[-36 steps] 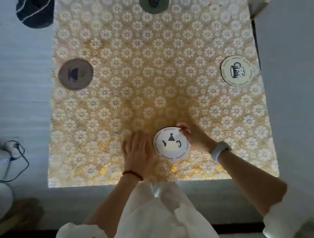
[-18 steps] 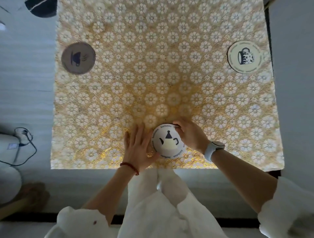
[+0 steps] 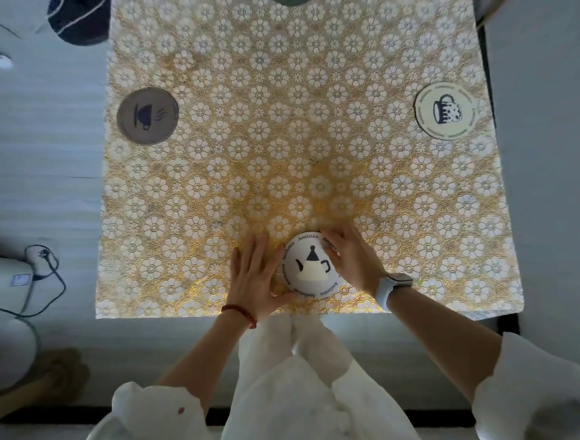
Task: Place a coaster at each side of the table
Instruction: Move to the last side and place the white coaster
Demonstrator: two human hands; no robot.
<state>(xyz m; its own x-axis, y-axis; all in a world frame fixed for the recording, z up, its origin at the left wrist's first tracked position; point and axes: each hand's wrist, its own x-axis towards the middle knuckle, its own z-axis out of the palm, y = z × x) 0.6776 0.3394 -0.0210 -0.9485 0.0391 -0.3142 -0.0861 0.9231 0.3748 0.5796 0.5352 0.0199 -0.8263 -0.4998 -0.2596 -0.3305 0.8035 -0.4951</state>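
Note:
A white teapot coaster (image 3: 312, 267) lies flat on the gold floral tablecloth (image 3: 282, 150), close to the near edge. My right hand (image 3: 353, 259) grips its right rim with curled fingers. My left hand (image 3: 254, 279) lies flat on the cloth, fingers spread, its thumb side touching the coaster's left rim. A brown cup coaster (image 3: 147, 116) sits at the left side. A white mug coaster (image 3: 447, 110) sits at the right side. At the far edge, only a sliver of a green coaster (image 3: 290, 2) shows.
A dark cloth item (image 3: 78, 22) lies off the table's far left corner. On the floor to the left are a white device (image 3: 14, 282) and a black cable (image 3: 50, 263). A grey surface (image 3: 539, 157) runs along the table's right side.
The teapot coaster has been turned so its picture stands upright and sits a little nearer the front edge. My left hand now touches its rim. The other coasters have not moved.

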